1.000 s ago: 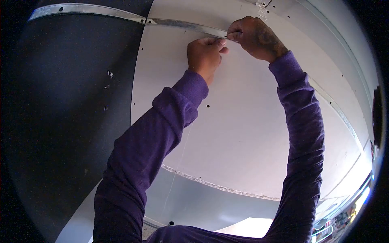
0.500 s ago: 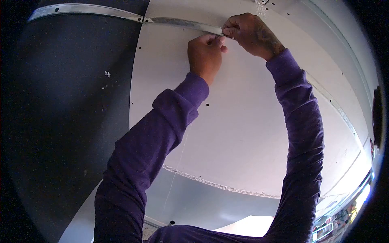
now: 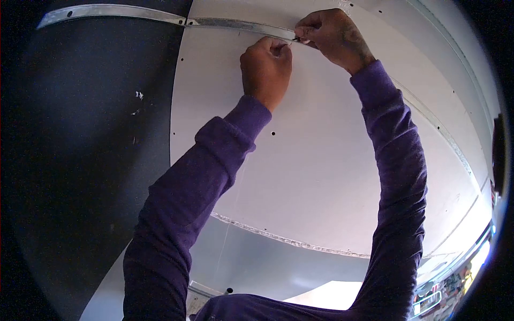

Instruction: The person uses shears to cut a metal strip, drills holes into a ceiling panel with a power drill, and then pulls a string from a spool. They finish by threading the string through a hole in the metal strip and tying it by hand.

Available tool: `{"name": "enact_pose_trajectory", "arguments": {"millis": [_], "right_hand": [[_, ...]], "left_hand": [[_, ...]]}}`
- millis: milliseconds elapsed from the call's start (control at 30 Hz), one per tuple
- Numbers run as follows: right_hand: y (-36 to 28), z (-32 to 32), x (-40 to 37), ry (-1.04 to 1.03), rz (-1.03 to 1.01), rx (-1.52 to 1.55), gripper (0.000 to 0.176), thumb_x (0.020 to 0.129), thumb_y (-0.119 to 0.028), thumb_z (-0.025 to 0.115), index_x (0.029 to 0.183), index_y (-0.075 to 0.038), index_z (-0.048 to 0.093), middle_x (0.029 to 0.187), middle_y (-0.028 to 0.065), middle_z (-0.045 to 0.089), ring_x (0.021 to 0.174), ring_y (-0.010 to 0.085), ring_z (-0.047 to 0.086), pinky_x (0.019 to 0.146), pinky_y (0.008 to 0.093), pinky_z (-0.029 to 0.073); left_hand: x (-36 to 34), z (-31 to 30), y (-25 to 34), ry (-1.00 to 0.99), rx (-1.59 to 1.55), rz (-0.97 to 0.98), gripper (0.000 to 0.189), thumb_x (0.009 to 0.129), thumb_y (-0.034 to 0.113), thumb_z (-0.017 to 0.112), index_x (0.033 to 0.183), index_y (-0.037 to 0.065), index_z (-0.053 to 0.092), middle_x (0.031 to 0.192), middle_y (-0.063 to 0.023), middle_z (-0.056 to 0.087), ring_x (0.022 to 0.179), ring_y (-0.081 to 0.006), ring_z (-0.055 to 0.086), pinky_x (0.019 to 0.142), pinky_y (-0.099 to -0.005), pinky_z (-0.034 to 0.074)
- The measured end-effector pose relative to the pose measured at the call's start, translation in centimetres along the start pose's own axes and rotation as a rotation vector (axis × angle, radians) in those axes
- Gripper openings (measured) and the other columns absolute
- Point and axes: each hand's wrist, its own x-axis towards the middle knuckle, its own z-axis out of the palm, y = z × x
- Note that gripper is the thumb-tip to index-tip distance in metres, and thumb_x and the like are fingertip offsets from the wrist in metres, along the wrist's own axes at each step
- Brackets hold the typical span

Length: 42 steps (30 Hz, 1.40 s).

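Note:
Overhead, a thin metal strip (image 3: pixel 241 24) runs across a large white panel (image 3: pixel 300 176), up to my two hands. My right hand (image 3: pixel 337 40) is closed in a pinch at the strip's right end. A small dark tip, too small to name, shows at its fingertips. Just below the strip, my left hand (image 3: pixel 266 72) has its fingers curled together, thumb against forefinger. Whatever it may hold is hidden or too small to make out. A narrow gap separates the fingertips of both hands.
On the left is a dark panel (image 3: pixel 91 176), crossed at the top by another metal strip (image 3: pixel 118 10). Small dark holes, one a larger hole (image 3: pixel 273 133), dot the white panel. Its lower edge (image 3: pixel 289 242) looks rough. Cluttered items (image 3: pixel 436 302) lie at bottom right.
My left hand has shifted slightly left and up, its fingertips now a little farther from the right hand's. My right hand has risen slightly. The whole view has also moved a little.

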Motion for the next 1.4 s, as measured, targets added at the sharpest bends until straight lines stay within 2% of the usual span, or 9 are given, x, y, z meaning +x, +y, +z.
{"name": "enact_pose_trajectory", "arguments": {"millis": [267,367,567,667,767,967,1067,1267,1400], "right_hand": [[0.1,-1.1,-0.2,-0.079,-0.061,-0.066,0.025,0.086,-0.02,0.074,0.095,0.004,0.074,0.081,0.0147,0.073,0.072,0.0183,0.07,0.068,0.0323,0.057],[0.1,-1.0,0.0,-0.016,-0.067,-0.112,0.026,0.08,-0.025,0.075,0.083,0.001,0.075,0.072,0.0155,0.072,0.062,0.0171,0.066,0.061,0.0343,0.054],[-0.9,0.0,-0.2,0.086,0.007,-0.119,0.023,0.077,-0.021,0.078,0.082,0.001,0.075,0.072,0.0153,0.073,0.065,0.0167,0.068,0.063,0.0327,0.055],[-0.8,-0.3,-0.4,0.112,-0.089,-0.186,0.024,0.078,-0.021,0.079,0.085,0.001,0.075,0.075,0.0161,0.073,0.067,0.0171,0.069,0.063,0.0327,0.056],[-0.2,-0.3,-0.5,0.121,-0.16,-0.161,0.025,0.08,-0.021,0.078,0.089,0.001,0.075,0.078,0.0162,0.074,0.068,0.0174,0.07,0.064,0.0328,0.056],[0.2,0.1,-0.7,0.161,-0.1,-0.08,0.023,0.081,-0.02,0.076,0.089,0.002,0.075,0.079,0.0159,0.074,0.069,0.0165,0.07,0.065,0.0318,0.056],[0.4,0.3,-0.5,0.179,-0.134,-0.093,0.021,0.082,-0.019,0.074,0.089,0.001,0.075,0.079,0.0164,0.074,0.068,0.0163,0.07,0.064,0.0316,0.056],[0.2,0.6,-0.6,0.221,-0.094,-0.098,0.018,0.084,-0.016,0.069,0.089,0.0,0.075,0.08,0.0168,0.074,0.069,0.0195,0.07,0.066,0.0328,0.056],[0.2,0.6,-0.9,0.181,-0.089,-0.034,0.017,0.086,-0.016,0.067,0.089,-0.001,0.075,0.082,0.0173,0.074,0.071,0.0229,0.071,0.068,0.0343,0.056]], "left_hand": [[0.0,-0.1,0.0,0.005,0.104,0.092,0.019,0.089,0.014,0.069,0.087,-0.004,0.072,0.071,-0.0145,0.071,0.058,-0.0205,0.068,0.06,-0.0341,0.053],[0.3,0.0,1.3,-0.041,0.017,-0.118,0.014,0.086,0.009,0.071,0.084,-0.004,0.072,0.077,-0.0185,0.072,0.069,-0.0313,0.071,0.068,-0.0383,0.055],[0.5,0.4,1.6,-0.037,-0.022,-0.224,0.012,0.084,0.008,0.075,0.085,-0.003,0.075,0.077,-0.0169,0.073,0.071,-0.0281,0.072,0.068,-0.0362,0.055],[0.5,0.6,0.1,-0.009,0.027,-0.091,0.018,0.085,0.013,0.076,0.085,-0.004,0.072,0.068,-0.0094,0.07,0.054,-0.0151,0.064,0.054,-0.0317,0.052],[0.2,0.7,-0.5,0.047,-0.07,-0.049,0.02,0.084,0.014,0.078,0.085,-0.004,0.071,0.071,-0.0093,0.07,0.053,-0.015,0.063,0.053,-0.0317,0.052],[0.2,-1.2,2.9,-0.048,0.026,-0.197,0.014,0.082,0.01,0.078,0.084,0.0,0.069,0.078,-0.0133,0.072,0.071,-0.0254,0.07,0.068,-0.0357,0.054],[1.1,-1.7,1.7,-0.008,0.201,0.002,0.014,0.086,0.014,0.075,0.089,0.0,0.073,0.083,-0.0148,0.074,0.078,-0.0274,0.071,0.075,-0.0383,0.054],[4.6,-2.8,1.6,-0.268,0.607,0.364,0.015,0.088,0.016,0.071,0.094,0.002,0.075,0.091,-0.0194,0.073,0.087,-0.0374,0.07,0.08,-0.0414,0.053],[6.8,-3.1,1.9,-0.487,0.543,0.169,0.018,0.089,0.018,0.071,0.098,0.003,0.076,0.091,-0.0156,0.075,0.085,-0.0303,0.071,0.081,-0.0387,0.053]]}}
